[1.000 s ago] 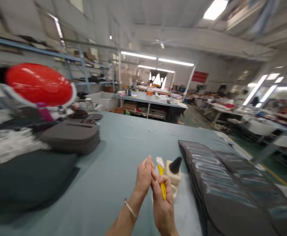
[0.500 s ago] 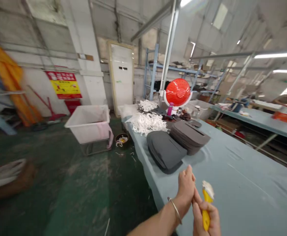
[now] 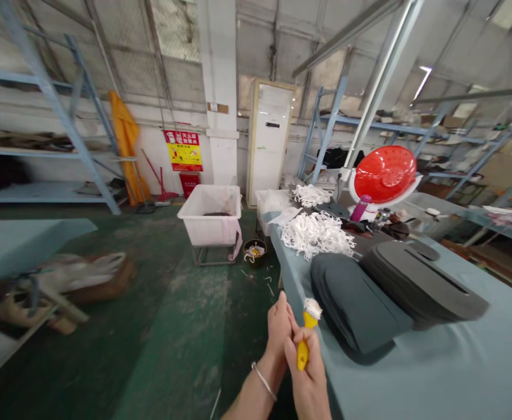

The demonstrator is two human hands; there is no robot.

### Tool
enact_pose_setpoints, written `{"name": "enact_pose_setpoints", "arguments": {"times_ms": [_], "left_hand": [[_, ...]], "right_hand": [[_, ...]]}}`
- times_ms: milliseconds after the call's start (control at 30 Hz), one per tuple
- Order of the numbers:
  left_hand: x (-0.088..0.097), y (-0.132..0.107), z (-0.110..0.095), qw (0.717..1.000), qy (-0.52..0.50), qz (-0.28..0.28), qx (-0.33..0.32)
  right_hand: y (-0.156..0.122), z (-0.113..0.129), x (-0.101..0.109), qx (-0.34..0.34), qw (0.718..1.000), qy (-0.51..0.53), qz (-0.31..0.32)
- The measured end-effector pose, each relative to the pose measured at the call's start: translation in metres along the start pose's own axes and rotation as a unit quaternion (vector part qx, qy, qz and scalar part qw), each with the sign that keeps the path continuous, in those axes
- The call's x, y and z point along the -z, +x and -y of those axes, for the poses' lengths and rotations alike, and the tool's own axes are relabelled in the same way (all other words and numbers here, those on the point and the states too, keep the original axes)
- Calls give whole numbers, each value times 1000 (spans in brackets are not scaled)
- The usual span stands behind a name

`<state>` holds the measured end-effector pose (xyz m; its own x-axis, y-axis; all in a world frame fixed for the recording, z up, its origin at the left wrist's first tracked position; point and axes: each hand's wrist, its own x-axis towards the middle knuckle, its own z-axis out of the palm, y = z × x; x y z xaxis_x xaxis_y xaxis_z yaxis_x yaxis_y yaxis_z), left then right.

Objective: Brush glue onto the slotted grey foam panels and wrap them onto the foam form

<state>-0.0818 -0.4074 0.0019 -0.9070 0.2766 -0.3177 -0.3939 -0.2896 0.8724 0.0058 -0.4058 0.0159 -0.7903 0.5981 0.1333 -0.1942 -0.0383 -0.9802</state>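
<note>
My right hand [image 3: 309, 361] is closed around the yellow handle of a small brush [image 3: 310, 318], its white bristles pointing up. Against its fingertips rests my left hand [image 3: 279, 322], with a silver bangle on the wrist. The left fingers are curled together, and whatever they may hold is hidden. Both hands are in front of the near left edge of the blue-covered table [image 3: 439, 361]. On the table, just right of the hands, lie a stack of dark grey flat pieces [image 3: 356, 303] and a second stack of grey pieces [image 3: 422, 280] with a slot in the top.
Behind the stacks are white strips in a heap [image 3: 319, 233], a purple bottle [image 3: 361, 208] and a red basin-like disc [image 3: 385, 174]. A white bin [image 3: 209, 224] on a metal stand and a small round container [image 3: 254, 251] are left of the table. Shelving [image 3: 49, 105] stands at far left.
The view has swung left and closer to the stacks, so the table and stacks appear further right. Both hands stay together, with the brush still in the right one.
</note>
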Motion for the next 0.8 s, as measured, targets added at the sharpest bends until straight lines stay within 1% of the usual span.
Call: {"name": "enact_pose_setpoints", "arguments": {"times_ms": [67,133,200,300,367,400,467,500,567,600,633,667,733,800], "left_hand": [[17,24,-7,999,-28,-12,45],[37,47,-13,996,-39,-38,65],[56,72,-18,994,-30,-78,64],[81,115,-23,986,6,-161,38],[93,151,-24,976,48,-210,18],[98,173,-25,970,80,-231,0],[105,226,-26,947,175,-265,-48],[107,257,-28,928,237,-280,-69],[106,328,-33,884,356,-290,-84],[101,365,-37,869,399,-282,-78],[93,403,-41,862,426,-268,-70],[82,439,-45,859,444,-247,-63],[53,507,-54,851,482,-203,-52],[18,563,-64,825,538,-169,-42]], "right_hand": [[9,-9,-17,-20,999,-1,27],[22,-19,-35,-40,998,2,57],[37,-34,-52,-59,994,10,88],[69,-59,-78,-78,988,30,126],[99,-76,-94,-89,985,41,140],[116,-84,-100,-95,984,45,141],[154,-98,-109,-112,983,48,134],[175,-105,-112,-121,984,46,125],[218,-118,-114,-131,986,32,99],[240,-124,-114,-132,988,17,83],[263,-130,-114,-133,989,-2,66],[286,-135,-113,-134,990,-23,48],[329,-147,-113,-135,989,-66,16],[369,-156,-112,-137,985,-104,-13]]}}
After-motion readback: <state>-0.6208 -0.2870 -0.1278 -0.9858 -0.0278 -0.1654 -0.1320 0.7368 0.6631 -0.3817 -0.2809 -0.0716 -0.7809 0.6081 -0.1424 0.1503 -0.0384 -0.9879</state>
